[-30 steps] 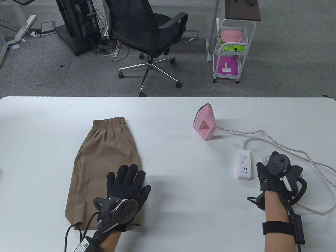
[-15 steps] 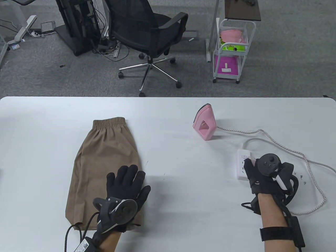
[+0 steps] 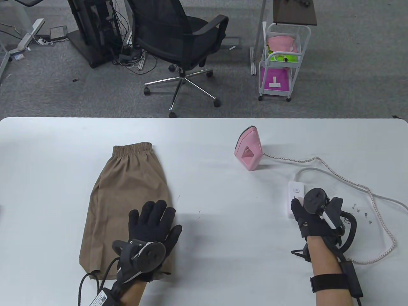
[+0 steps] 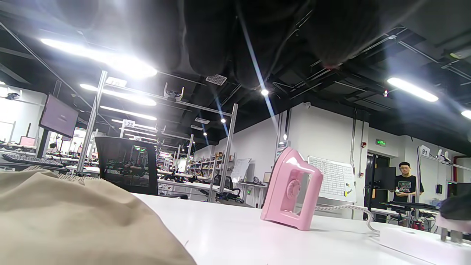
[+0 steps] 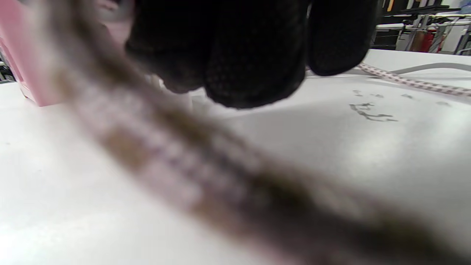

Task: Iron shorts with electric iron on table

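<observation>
A smooth white table (image 3: 223, 261) with rounded corners fills the near half of the table view. On its left lies a pair of tan woven shorts (image 3: 127, 191), folded lengthwise into a long, flaring shape, with the gathered elastic waistband at the far end and the hem toward the near edge. The left hand (image 3: 153, 229), in a black knit glove, rests flat on the near right part of the shorts with fingers spread and extended, grasping nothing; a rounded black tracker sits on its back.

To the right of centre, toward the far side, a small glossy pink electric iron (image 3: 248, 151) stands upright on its heel, wedge-shaped with an open handle loop. A braided, speckled fabric cord (image 3: 379, 197) snakes from its base across the right side of the table.

Near the iron, on the right, sits a white rectangular plastic power strip (image 3: 295, 194) with a thick grey cable curving away from its far end. The right hand (image 3: 307, 216), also gloved in black, is curled over the strip's near end, fingers bent down onto it. Whether it grips the plug or only presses there cannot be told; the right wrist view is blurred.
</observation>
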Demonstrator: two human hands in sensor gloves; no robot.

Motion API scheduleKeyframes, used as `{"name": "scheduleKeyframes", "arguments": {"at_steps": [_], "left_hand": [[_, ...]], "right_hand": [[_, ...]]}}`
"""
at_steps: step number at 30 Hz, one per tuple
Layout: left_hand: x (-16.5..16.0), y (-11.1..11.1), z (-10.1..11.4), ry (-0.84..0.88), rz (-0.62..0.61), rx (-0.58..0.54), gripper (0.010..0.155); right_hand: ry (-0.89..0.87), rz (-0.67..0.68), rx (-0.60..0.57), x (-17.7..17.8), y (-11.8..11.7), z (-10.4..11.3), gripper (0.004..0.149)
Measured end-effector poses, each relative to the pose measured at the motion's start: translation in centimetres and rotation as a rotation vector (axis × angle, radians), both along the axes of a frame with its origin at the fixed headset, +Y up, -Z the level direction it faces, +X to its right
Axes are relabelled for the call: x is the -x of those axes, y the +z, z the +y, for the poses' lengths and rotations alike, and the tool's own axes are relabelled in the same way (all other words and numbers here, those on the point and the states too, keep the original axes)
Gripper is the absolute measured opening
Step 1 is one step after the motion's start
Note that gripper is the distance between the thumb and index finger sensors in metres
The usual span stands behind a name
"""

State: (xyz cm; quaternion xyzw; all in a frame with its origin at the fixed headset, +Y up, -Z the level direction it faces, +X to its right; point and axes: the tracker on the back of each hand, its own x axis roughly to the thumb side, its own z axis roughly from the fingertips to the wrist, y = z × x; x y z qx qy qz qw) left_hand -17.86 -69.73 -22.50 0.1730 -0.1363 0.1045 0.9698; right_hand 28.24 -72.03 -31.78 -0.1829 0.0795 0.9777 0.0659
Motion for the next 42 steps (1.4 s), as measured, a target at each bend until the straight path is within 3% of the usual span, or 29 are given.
{"name": "scheduleKeyframes", "arguments": {"at_steps": [14,27,37,42], "left_hand": [[0.2,0.0,0.1,0.003,0.008,-0.005,0.059],[0.2,0.1,0.2,0.010,0.005,-0.010,0.059],[0.4,0.1,0.2,0.021,0.009,-0.011,0.059],[0.4,0.1,0.3,0.023,0.010,-0.011,0.059]], "right_hand": [[-0.008,-0.045,0.008,0.5,0.0,-0.6,0.067],[0.056,-0.035,0.132,1.2,0.0,-0.9,0.066],[0.061,-0.042,0.133,1.0,-0.2,-0.5,0.069],[-0.008,-0.073,0.122,0.2,0.3,1.1,0.078]]}}
